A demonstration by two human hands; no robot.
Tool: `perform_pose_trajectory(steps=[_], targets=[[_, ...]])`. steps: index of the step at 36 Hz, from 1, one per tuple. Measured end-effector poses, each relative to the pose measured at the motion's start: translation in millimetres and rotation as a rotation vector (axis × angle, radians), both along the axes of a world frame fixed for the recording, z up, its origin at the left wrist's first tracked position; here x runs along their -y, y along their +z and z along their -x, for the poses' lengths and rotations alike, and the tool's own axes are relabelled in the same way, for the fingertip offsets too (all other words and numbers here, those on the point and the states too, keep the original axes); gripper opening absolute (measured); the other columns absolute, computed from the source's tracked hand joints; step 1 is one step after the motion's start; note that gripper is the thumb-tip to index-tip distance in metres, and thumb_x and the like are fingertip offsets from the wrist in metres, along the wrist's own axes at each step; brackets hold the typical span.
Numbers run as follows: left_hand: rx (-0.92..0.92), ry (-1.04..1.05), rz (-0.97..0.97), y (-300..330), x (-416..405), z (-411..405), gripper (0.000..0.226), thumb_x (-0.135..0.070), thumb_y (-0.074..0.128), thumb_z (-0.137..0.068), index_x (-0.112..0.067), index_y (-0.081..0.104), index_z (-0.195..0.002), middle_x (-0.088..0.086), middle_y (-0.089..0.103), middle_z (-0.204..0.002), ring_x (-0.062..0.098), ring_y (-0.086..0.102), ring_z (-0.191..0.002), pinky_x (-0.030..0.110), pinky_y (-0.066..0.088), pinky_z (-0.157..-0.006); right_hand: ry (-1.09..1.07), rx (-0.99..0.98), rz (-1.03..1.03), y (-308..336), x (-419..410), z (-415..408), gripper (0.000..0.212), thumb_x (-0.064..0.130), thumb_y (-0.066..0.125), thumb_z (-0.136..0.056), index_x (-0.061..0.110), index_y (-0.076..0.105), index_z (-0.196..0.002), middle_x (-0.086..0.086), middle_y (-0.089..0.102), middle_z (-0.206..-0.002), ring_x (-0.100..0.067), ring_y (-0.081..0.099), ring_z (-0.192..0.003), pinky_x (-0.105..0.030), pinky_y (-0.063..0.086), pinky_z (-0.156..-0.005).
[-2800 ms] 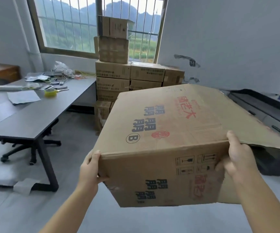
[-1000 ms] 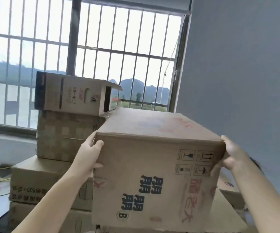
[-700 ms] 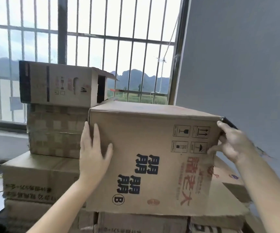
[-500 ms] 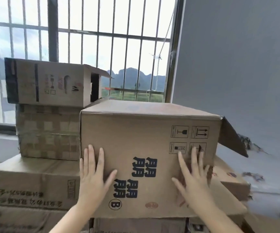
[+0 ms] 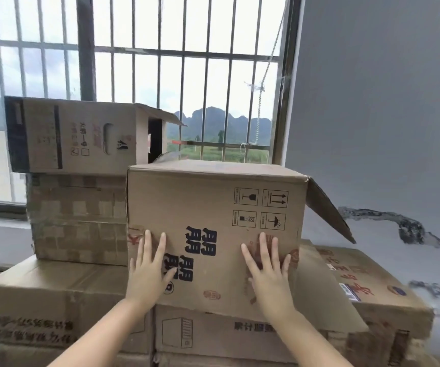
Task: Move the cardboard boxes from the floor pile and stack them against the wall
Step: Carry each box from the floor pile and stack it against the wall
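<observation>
Item: printed box (image 5: 213, 234), set on top of the stack of boxes (image 5: 62, 300) under the barred window (image 5: 160, 75), just beside the grey wall (image 5: 372, 102); one side flap (image 5: 327, 210) is left hanging open toward the wall. Hands: left hand (image 5: 147, 271) and right hand (image 5: 269, 274) are both laid flat on the box's front face, fingers straight and spread, nothing gripped. Progress, as judged: this box is taken as placed, with only a final push flush left; the floor pile is not in view, so the number of boxes remaining cannot be told. Count: one printed box under the hands; two smaller boxes stacked to its left, the open-ended box (image 5: 81, 136) resting on a taped box (image 5: 78, 218); at least three wide boxes are counted in the layer beneath, with further layers below cut off by the frame edge.
</observation>
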State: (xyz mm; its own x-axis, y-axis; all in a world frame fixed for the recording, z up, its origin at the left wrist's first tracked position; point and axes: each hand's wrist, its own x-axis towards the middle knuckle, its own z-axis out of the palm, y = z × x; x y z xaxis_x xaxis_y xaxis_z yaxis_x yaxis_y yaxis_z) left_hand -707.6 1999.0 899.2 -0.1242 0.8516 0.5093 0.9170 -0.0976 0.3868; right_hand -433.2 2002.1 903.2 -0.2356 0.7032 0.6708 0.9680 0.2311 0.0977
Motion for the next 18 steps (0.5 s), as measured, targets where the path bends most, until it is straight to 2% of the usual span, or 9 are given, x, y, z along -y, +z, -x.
perform_pose_trajectory(steps=[3, 5, 7, 10, 13, 16, 18], targets=[[-0.045, -0.062, 0.028, -16, 2, -3, 0.089, -0.042, 0.055, -0.093, -0.021, -0.016, -0.144, -0.002, -0.032, -0.149, 0.019, -0.022, -0.142, 0.056, 0.013, -0.115, -0.018, 0.030, -0.013, -4, -3, 6, 0.144, 0.015, 0.095, -0.044, 0.025, 0.001, -0.152, -0.016, -0.006, -0.159, -0.038, -0.009, -0.145, -0.066, 0.021, -0.098], [-0.069, -0.107, -0.003, -26, 2, -6, 0.090, -0.039, 0.062, -0.090, -0.028, -0.004, -0.149, 0.002, -0.019, -0.156, 0.022, -0.014, -0.143, 0.059, 0.018, -0.112, -0.021, 0.043, -0.006, -7, -1, 6, 0.141, 0.016, 0.094, -0.046, 0.024, 0.002, -0.152, -0.017, -0.005, -0.159, -0.039, -0.009, -0.145, -0.065, 0.019, -0.099], [-0.070, -0.128, -0.023, -33, 2, -10, 0.096, -0.037, 0.067, -0.086, -0.038, -0.005, -0.149, 0.006, -0.009, -0.158, 0.027, -0.006, -0.143, 0.061, 0.023, -0.108, -0.013, 0.050, -0.010, -9, 2, 4, 0.140, 0.016, 0.094, -0.046, 0.024, 0.003, -0.152, -0.017, -0.004, -0.159, -0.039, -0.009, -0.145, -0.064, 0.018, -0.101], [-0.059, -0.127, -0.033, -34, 5, -15, 0.096, -0.037, 0.065, -0.088, -0.041, -0.011, -0.146, 0.006, -0.014, -0.156, 0.027, -0.010, -0.142, 0.059, 0.020, -0.110, 0.011, 0.042, -0.022, -9, 7, 2, 0.129, 0.018, 0.091, -0.054, 0.023, 0.008, -0.153, -0.016, -0.005, -0.159, -0.037, -0.009, -0.146, -0.063, 0.018, -0.102], [-0.047, -0.137, -0.002, -30, 10, -16, 0.087, -0.040, 0.055, -0.094, -0.028, -0.013, -0.147, 0.001, -0.027, -0.151, 0.021, -0.022, -0.140, 0.055, 0.010, -0.116, 0.035, 0.014, -0.022, -4, 16, 3, 0.105, 0.024, 0.086, -0.063, 0.021, 0.025, -0.148, -0.013, -0.004, -0.160, -0.031, -0.013, -0.146, -0.062, 0.020, -0.102], [-0.047, -0.188, 0.004, -23, 23, -14, 0.086, -0.042, 0.049, -0.096, -0.022, -0.020, -0.143, -0.004, -0.034, -0.149, 0.015, -0.028, -0.138, 0.047, 0.001, -0.117, 0.070, -0.018, 0.011, 2, 29, 2, 0.094, 0.027, 0.081, -0.071, 0.022, 0.026, -0.147, -0.012, 0.011, -0.159, -0.026, -0.011, -0.146, -0.060, 0.022, -0.103], [-0.057, -0.232, 0.018, -17, 35, -12, 0.085, -0.043, 0.045, -0.097, -0.026, -0.025, -0.141, -0.008, -0.037, -0.147, 0.011, -0.031, -0.137, 0.042, -0.003, -0.118, 0.118, -0.038, 0.028, 5, 41, -1, 0.088, 0.027, 0.076, -0.079, 0.022, 0.023, -0.148, -0.012, 0.009, -0.157, -0.022, -0.005, -0.145, -0.058, 0.017, -0.107]])
